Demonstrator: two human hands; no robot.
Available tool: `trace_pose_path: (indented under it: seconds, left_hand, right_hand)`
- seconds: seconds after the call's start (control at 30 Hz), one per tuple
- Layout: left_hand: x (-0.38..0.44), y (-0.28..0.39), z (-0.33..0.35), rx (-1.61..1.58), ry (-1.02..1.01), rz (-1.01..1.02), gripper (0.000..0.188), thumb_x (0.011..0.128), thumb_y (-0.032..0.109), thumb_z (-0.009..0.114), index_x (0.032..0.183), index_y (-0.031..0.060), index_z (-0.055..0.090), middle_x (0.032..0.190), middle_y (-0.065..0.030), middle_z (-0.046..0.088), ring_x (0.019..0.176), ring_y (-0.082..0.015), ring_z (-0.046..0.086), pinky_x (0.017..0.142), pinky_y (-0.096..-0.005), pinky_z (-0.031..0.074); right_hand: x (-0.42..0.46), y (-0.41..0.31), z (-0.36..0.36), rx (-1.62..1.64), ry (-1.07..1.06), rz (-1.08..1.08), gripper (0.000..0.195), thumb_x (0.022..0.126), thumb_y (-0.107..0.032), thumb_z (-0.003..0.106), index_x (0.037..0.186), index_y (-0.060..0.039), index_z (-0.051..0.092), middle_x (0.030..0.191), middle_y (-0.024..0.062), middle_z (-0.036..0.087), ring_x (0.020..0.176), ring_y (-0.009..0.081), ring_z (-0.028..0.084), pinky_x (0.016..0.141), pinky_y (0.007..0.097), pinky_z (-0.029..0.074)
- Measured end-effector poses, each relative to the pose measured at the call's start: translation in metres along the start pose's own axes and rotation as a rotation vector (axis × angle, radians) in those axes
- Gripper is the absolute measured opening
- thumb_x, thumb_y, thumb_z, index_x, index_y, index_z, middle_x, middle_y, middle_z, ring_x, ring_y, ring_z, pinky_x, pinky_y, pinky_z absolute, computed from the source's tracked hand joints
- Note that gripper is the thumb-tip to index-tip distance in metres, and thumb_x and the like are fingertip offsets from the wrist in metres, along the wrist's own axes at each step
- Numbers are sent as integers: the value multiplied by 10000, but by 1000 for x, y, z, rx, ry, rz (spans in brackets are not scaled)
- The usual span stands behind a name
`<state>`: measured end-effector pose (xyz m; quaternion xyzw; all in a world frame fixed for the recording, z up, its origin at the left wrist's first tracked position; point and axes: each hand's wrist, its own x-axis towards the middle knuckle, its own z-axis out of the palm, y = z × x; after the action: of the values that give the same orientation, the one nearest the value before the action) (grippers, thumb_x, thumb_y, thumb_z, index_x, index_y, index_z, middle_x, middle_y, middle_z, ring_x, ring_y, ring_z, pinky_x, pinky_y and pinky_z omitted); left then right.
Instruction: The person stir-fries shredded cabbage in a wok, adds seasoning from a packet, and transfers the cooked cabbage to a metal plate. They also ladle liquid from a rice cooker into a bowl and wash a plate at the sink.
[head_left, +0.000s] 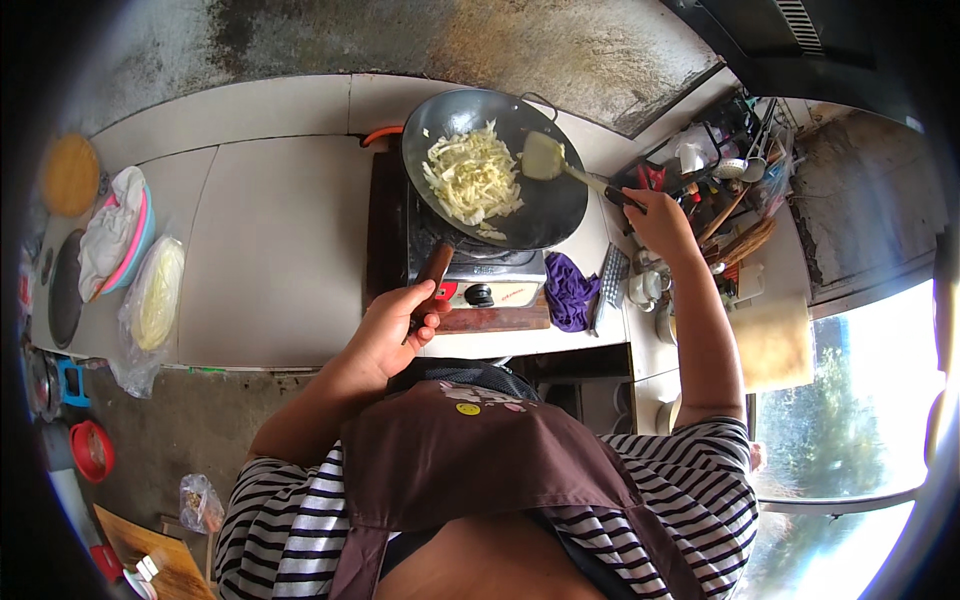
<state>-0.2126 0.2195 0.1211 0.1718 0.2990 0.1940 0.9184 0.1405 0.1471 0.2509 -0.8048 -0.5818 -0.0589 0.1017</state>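
Observation:
My left hand (394, 326) is wrapped around the brown wooden handle (437, 264) of a dark wok (551, 214). The wok rests on a gas stove (491, 270) that has a black control knob (478, 295). Shredded cabbage (472, 174) lies heaped in the left and middle of the wok. In my right hand (660, 221) is the black grip of a spatula (543, 156). Its pale blade is inside the wok, to the right of the cabbage, with a few shreds at its edge.
A purple cloth (570, 291) and a flat grater (612, 277) lie right of the stove. Jars (645, 289) and a utensil rack (712, 142) crowd the right corner. On the left counter are a bagged cabbage (156, 300), a basin (135, 251) with a white cloth, and a round board (71, 175).

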Motion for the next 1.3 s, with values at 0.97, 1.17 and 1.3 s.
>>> trace_pose_path:
  seconds: [0.97, 1.17, 1.3]
  left_hand:
    - [7, 3, -7, -119, -56, -92, 196, 890, 193, 553, 945, 11, 503, 858, -104, 568, 598, -60, 472, 449, -143, 372]
    - [2, 1, 2, -78, 21, -85, 197, 886, 185, 560, 925, -1, 506, 805, -89, 556, 562, -69, 457, 432, -153, 351]
    - [8, -3, -1, -66, -24, -114, 209, 883, 184, 566, 911, -13, 503, 788, -79, 540, 554, -70, 450, 416, -156, 322]
  right_hand:
    - [-93, -79, -13, -119, -199, -2, 402, 799, -53, 500, 1155, -215, 588, 805, 171, 568, 803, 327, 584, 692, 398, 457]
    - [-75, -69, 44, -173, 31, 101, 463, 806, -46, 454, 1223, -232, 530, 792, 161, 578, 720, 327, 599, 618, 404, 478]
    - [-79, -90, 64, -145, 15, 234, 511, 814, -64, 454, 1282, -268, 459, 869, 155, 581, 726, 315, 604, 634, 408, 490]
